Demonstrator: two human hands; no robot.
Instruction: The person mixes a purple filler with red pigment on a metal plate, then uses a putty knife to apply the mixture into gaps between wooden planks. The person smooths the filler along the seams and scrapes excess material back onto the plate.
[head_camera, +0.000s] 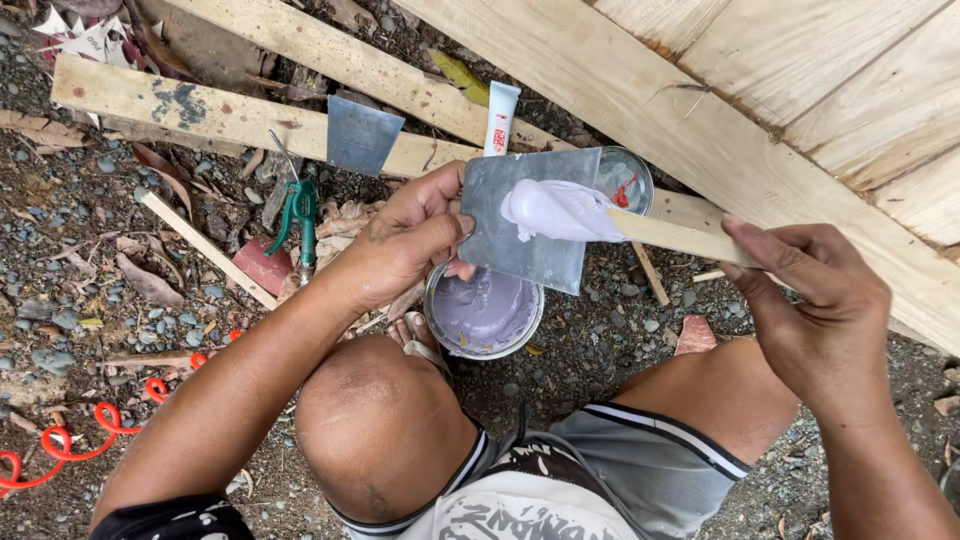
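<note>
Left hand (405, 240), centre of the frame: fingers curled, thumb on top, clamped on the left edge of a flat grey metal plate (525, 225), which is held roughly level. Right hand (815, 305), right of the frame: fingers closed around the near end of a flat wooden stick (675, 235). The stick points left; its far end is buried in a lump of pale lilac putty (555, 210) sitting on the plate.

Directly beneath the plate, centre frame: an open round can (483, 315) with the same lilac paste inside, standing on gravel, just beside the person's sandalled foot (420, 345). Behind the plate's upper right corner: a second, smaller round tin (625, 180), partly hidden.

Upper centre: a white tube (500, 118) lying against a plank, and left of it a second metal scraper blade (360, 135) resting on a plank (200, 110). Left of centre: a green-handled tool (300, 215) on the gravel. Lower left: a coiled orange hose (70, 440). Upper right: pale wooden boards (800, 90).
</note>
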